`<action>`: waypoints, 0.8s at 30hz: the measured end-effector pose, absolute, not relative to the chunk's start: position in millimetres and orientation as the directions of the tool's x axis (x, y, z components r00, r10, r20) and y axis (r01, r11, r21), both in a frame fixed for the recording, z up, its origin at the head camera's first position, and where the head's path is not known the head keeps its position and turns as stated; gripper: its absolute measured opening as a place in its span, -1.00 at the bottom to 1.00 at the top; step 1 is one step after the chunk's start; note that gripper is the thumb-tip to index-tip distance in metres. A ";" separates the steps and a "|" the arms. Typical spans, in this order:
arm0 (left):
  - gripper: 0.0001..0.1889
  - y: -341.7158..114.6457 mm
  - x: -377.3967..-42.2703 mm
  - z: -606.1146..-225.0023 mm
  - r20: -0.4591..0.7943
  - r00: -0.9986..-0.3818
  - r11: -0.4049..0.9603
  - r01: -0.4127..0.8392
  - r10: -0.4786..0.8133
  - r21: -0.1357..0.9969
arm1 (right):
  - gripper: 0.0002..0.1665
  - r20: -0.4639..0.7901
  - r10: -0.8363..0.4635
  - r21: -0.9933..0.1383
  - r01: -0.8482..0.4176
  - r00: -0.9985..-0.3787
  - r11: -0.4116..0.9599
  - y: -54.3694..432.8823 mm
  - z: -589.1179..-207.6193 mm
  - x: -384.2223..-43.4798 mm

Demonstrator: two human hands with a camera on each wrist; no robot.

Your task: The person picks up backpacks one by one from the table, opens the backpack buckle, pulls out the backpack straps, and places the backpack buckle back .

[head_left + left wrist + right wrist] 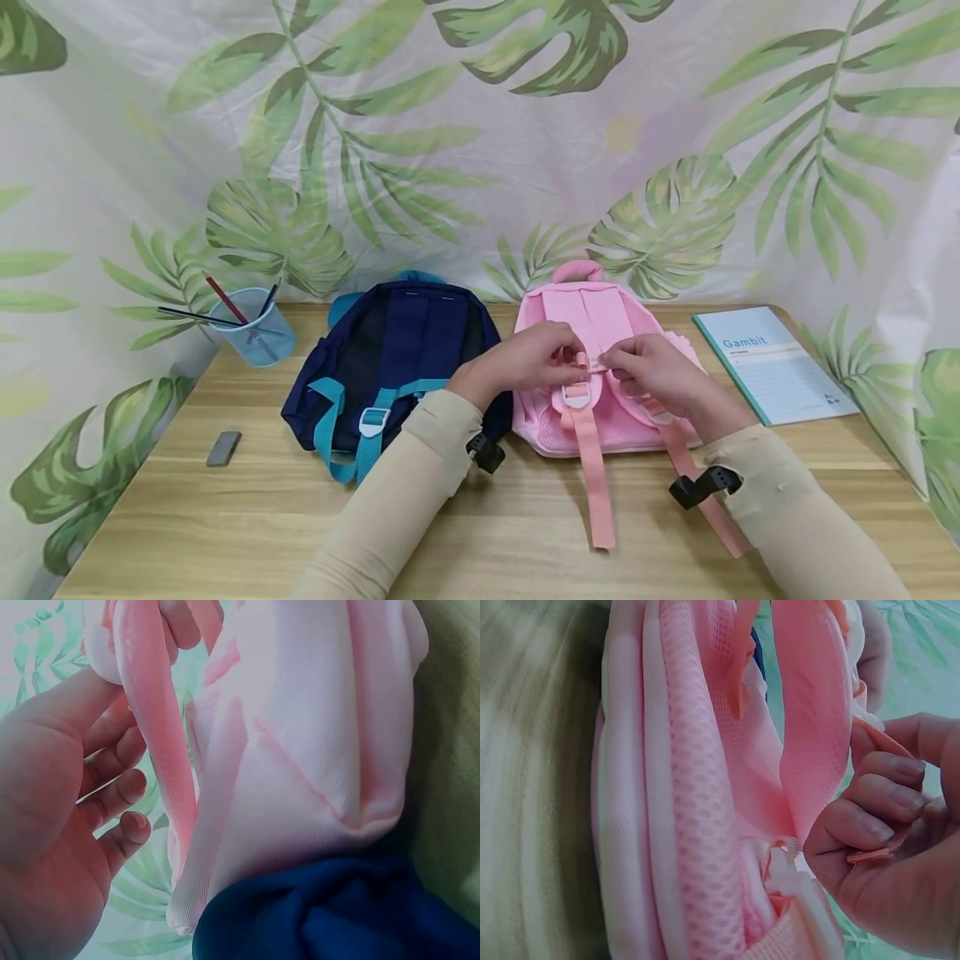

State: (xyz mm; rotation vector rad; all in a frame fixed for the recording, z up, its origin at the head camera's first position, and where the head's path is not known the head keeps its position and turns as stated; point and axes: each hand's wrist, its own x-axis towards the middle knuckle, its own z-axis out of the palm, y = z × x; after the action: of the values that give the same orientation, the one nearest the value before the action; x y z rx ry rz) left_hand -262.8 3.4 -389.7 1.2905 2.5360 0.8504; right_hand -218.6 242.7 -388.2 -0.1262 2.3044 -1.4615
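A pink backpack [540, 417] lies with its shoulder straps facing up, and both hands are over its upper middle. My left hand [536, 354] pinches the backpack's strap beside a white plastic piece [103, 654], thumb and forefinger together, the other fingers loosely bent. From the other side, my right hand [652, 371] grips a narrow salmon webbing strap [889, 742] in curled fingers; its end [870, 856] sticks out below them. Between the fingertips a small white buckle [866, 718] partly shows. Lower down, a white adjuster [577, 396] carries a long hanging strap end [596, 492].
Left of the pink backpack stands a navy backpack [360, 333] with teal straps [367, 450]. Farther left are a blue mesh cup [262, 342] of pencils and a grey eraser [223, 448]. A notebook [780, 367] lies at the right. Behind the table [247, 533] hangs a leaf-print cloth [540, 158].
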 end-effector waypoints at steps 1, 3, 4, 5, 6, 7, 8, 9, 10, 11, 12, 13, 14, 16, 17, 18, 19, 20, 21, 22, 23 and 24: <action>-0.79 3.6 -263.3 -390.2 0.101 -0.608 0.462 0.691 0.788 0.556 | -0.69 -0.290 -0.297 -0.892 0.144 -0.910 0.429 242.7 -389.1 -218.3; -0.79 4.3 -263.7 -391.0 0.102 -0.602 0.458 0.696 0.792 0.553 | -0.70 -0.289 -0.305 -0.905 0.155 -0.907 0.396 242.4 -390.5 -217.7; -0.78 4.7 -263.8 -391.3 0.102 -0.600 0.456 0.697 0.794 0.554 | -0.71 -0.287 -0.309 -0.912 0.160 -0.907 0.378 242.3 -391.1 -217.5; -0.78 5.1 -264.1 -392.0 0.103 -0.598 0.454 0.699 0.795 0.552 | -0.71 -0.284 -0.314 -0.918 0.162 -0.906 0.362 242.3 -391.5 -217.5; -0.78 5.6 -264.1 -392.5 0.103 -0.596 0.452 0.700 0.796 0.552 | -0.71 -0.282 -0.318 -0.923 0.165 -0.905 0.349 242.1 -391.6 -217.3; -0.78 6.1 -264.0 -393.0 0.102 -0.594 0.450 0.701 0.798 0.554 | -0.71 -0.280 -0.319 -0.927 0.169 -0.905 0.334 242.1 -391.5 -217.2; -0.79 6.5 -263.9 -393.6 0.102 -0.591 0.447 0.701 0.800 0.555 | -0.71 -0.276 -0.320 -0.932 0.171 -0.906 0.319 242.0 -391.0 -216.9; -0.79 7.0 -264.0 -394.6 0.104 -0.588 0.444 0.704 0.802 0.555 | -0.71 -0.271 -0.323 -0.937 0.171 -0.907 0.305 242.0 -390.2 -216.6; -0.79 7.3 -263.9 -395.6 0.104 -0.586 0.441 0.704 0.804 0.556 | -0.71 -0.267 -0.325 -0.941 0.173 -0.907 0.291 242.0 -389.6 -216.3; -0.80 7.6 -264.0 -397.0 0.106 -0.583 0.440 0.709 0.806 0.552 | -0.71 -0.263 -0.330 -0.946 0.175 -0.907 0.273 242.0 -388.9 -216.0; -0.81 7.9 -263.8 -398.1 0.108 -0.580 0.437 0.711 0.807 0.551 | -0.70 -0.257 -0.334 -0.951 0.177 -0.907 0.252 241.9 -388.3 -215.6; -0.82 8.0 -263.6 -399.0 0.110 -0.578 0.435 0.714 0.809 0.549 | -0.70 -0.252 -0.340 -0.956 0.179 -0.906 0.232 241.7 -387.7 -215.1; -0.82 8.2 -263.5 -400.0 0.114 -0.576 0.433 0.717 0.810 0.546 | -0.69 -0.248 -0.345 -0.960 0.181 -0.905 0.215 241.7 -387.3 -214.7; -0.83 8.5 -263.1 -401.5 0.117 -0.573 0.433 0.722 0.811 0.539 | -0.67 -0.246 -0.356 -0.965 0.192 -0.902 0.181 241.8 -387.3 -213.9; -0.83 8.6 -262.8 -401.9 0.119 -0.574 0.433 0.724 0.810 0.537 | -0.67 -0.246 -0.361 -0.966 0.196 -0.900 0.168 242.0 -387.3 -213.5; -0.83 8.6 -262.5 -402.1 0.119 -0.575 0.435 0.724 0.810 0.535 | -0.67 -0.246 -0.363 -0.967 0.199 -0.899 0.161 242.2 -387.1 -213.0; -0.83 8.7 -262.0 -402.0 0.118 -0.576 0.438 0.724 0.809 0.533 | -0.66 -0.249 -0.362 -0.966 0.205 -0.898 0.157 242.4 -386.9 -212.6; -0.83 8.8 -261.7 -401.9 0.118 -0.578 0.441 0.724 0.807 0.530 | -0.67 -0.254 -0.358 -0.965 0.211 -0.898 0.155 242.9 -386.7 -212.4; -0.83 8.7 -261.1 -401.6 0.114 -0.585 0.448 0.720 0.803 0.530 | -0.68 -0.259 -0.351 -0.964 0.216 -0.900 0.157 243.5 -386.3 -212.0; -0.82 8.6 -260.4 -401.1 0.112 -0.593 0.455 0.714 0.798 0.532 | -0.69 -0.264 -0.344 -0.962 0.220 -0.901 0.161 244.2 -385.7 -211.6; -0.81 8.2 -259.6 -400.3 0.112 -0.604 0.461 0.704 0.789 0.540 | -0.70 -0.267 -0.336 -0.961 0.222 -0.903 0.166 244.9 -385.1 -211.5; -0.79 7.8 -258.7 -399.4 0.113 -0.617 0.468 0.691 0.779 0.551 | -0.70 -0.268 -0.330 -0.960 0.223 -0.905 0.168 245.7 -384.6 -211.4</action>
State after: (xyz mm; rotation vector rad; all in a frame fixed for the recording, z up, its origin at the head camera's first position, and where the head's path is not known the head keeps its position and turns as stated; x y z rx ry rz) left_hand -258.7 7.8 -399.4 1.2903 2.5561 0.8507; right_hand -211.4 245.7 -384.6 -0.1011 2.0336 -1.7860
